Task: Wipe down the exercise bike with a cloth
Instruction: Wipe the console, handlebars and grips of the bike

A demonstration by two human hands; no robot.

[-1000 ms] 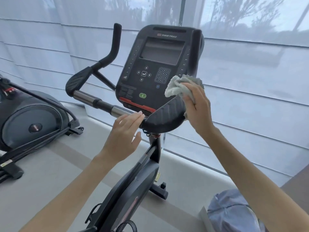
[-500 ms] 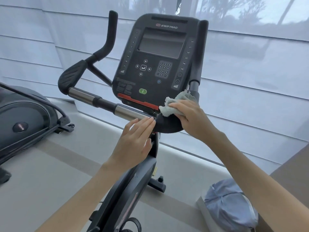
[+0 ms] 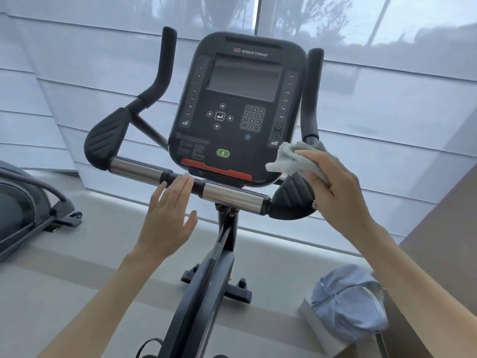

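Head view: right hand (image 3: 338, 187) around cloth (image 3: 289, 158) by exercise bike (image 3: 240, 99) console, left hand (image 3: 167, 215) flat.

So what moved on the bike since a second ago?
The left grip slid left along the handlebar, from beside the right elbow pad to its black middle, fingers flat. The right grip rubbed the cloth down over that pad, then back up to its top. It keeps holding the cloth; the cap has not moved.
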